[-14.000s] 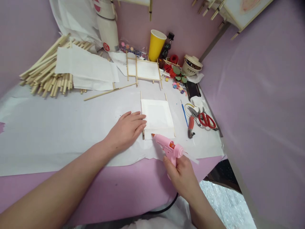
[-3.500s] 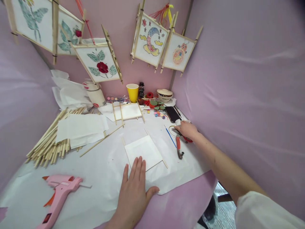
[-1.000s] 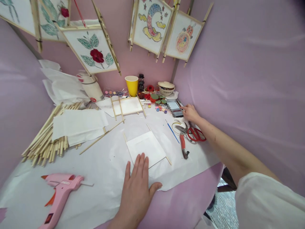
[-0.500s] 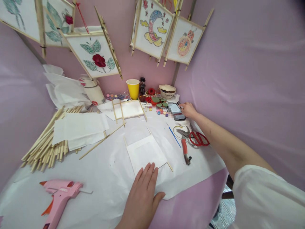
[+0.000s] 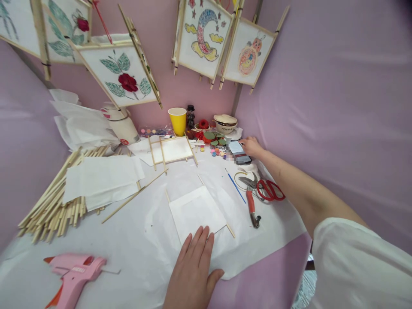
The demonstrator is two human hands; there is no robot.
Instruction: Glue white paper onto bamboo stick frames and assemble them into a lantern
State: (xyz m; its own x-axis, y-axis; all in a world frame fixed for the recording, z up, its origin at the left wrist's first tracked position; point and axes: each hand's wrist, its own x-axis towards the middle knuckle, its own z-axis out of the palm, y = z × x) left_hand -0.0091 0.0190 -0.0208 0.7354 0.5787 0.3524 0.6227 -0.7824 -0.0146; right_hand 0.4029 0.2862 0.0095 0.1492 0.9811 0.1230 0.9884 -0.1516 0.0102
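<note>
My left hand (image 5: 195, 270) lies flat and open on the white table paper, fingertips on the near edge of a small paper-covered stick frame (image 5: 197, 210). My right hand (image 5: 251, 147) reaches to the back right and rests on a phone (image 5: 238, 151) with a lit screen; its fingers are curled loosely and grip nothing. Red-handled scissors (image 5: 269, 190) and pruning shears (image 5: 252, 201) lie under my right forearm's line.
A pink glue gun (image 5: 74, 274) lies at the near left. Bamboo sticks (image 5: 51, 206) and white paper sheets (image 5: 102, 178) fill the left. A second frame (image 5: 172, 150), yellow cup (image 5: 178, 121), bowl (image 5: 225, 123) and paper flowers stand at the back. Painted lantern panels (image 5: 119, 77) hang overhead.
The right hand moved from the scissors area back to the phone and stays on it. The left hand slid slightly toward me along the frame's near edge. The view shifted a little.
</note>
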